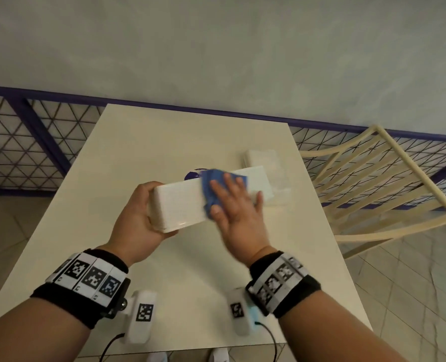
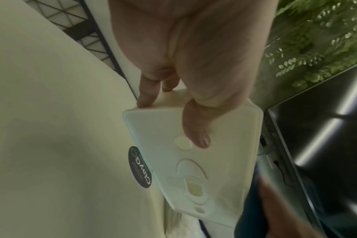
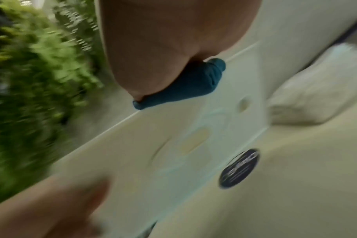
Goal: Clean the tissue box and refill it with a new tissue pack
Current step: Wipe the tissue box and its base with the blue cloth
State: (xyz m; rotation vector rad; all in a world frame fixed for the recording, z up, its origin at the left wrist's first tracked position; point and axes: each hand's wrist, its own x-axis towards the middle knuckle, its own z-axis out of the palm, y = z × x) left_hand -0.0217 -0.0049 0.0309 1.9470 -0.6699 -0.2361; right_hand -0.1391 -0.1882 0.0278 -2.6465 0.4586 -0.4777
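Here left hand [image 1: 135, 215] grips tissue box [image 1: 180, 205]; right hand [image 1: 235, 207] flat, presses blue cloth [image 1: 212, 182].

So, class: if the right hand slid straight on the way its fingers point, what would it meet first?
The right hand presses a blue cloth on the tissue box; beyond the box edge, probably the round dark sticker, though depth is unclear.
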